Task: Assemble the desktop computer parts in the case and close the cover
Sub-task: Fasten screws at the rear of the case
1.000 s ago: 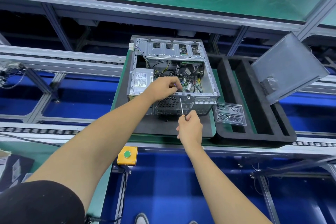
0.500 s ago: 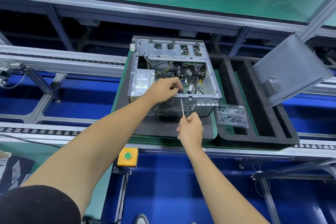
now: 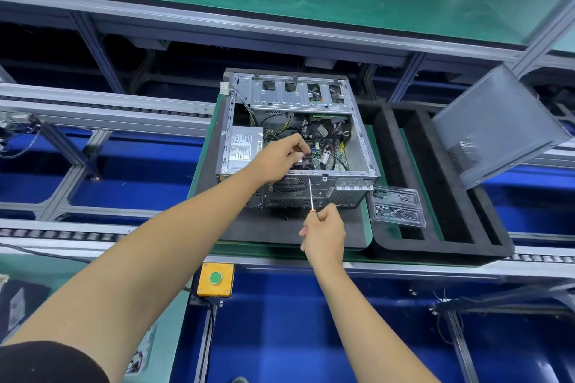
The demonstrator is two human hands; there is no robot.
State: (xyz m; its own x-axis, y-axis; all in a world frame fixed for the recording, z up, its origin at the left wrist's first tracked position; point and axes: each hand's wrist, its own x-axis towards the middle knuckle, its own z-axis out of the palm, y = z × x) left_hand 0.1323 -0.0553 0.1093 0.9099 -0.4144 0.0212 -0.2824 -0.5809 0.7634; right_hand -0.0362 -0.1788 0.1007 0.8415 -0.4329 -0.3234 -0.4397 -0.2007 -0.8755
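Case: the open grey metal computer case [image 3: 357, 146] lies at the centre of the frame on a dark foam pad.
Left hand: the left hand [image 3: 280, 158] is curled round a small part inside the case; which part cannot be told.
Right hand: the right hand [image 3: 323, 233] grips the orange-collared thin screwdriver [image 3: 311, 196], tip at the rear panel's upper edge.
Cover: the perforated grey side cover [image 3: 497, 124] leans at the right, not yet fitted.
Advice: the shaft should be kept square to the screw while the part is held steady.
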